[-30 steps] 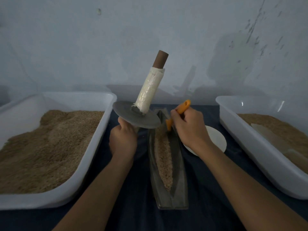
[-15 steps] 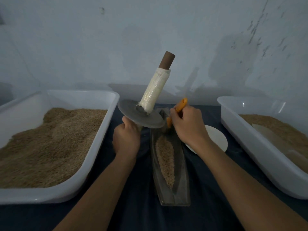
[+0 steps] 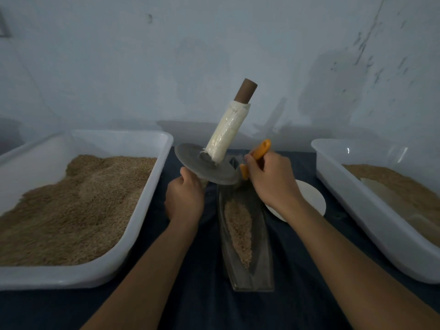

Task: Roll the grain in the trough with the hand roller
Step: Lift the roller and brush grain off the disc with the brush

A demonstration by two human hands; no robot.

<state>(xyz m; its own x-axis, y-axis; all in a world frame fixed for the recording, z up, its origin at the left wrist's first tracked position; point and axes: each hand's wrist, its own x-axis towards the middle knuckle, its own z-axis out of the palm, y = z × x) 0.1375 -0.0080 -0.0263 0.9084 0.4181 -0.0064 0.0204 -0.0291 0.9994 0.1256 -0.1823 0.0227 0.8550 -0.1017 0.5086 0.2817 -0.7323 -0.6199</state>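
The left hand is gripping the grey disc-shaped hand roller over the narrow grain-filled metal trough; the right hand is clutching an orange-handled tool.

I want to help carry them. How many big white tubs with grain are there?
2. One white tub sits at the left, heaped with grain. The other white tub sits at the right, partly cut off by the picture edge. More could be out of view.

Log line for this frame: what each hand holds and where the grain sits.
left hand: grips roller, tilted off trough | right hand: grips orange tool | grain: in trough
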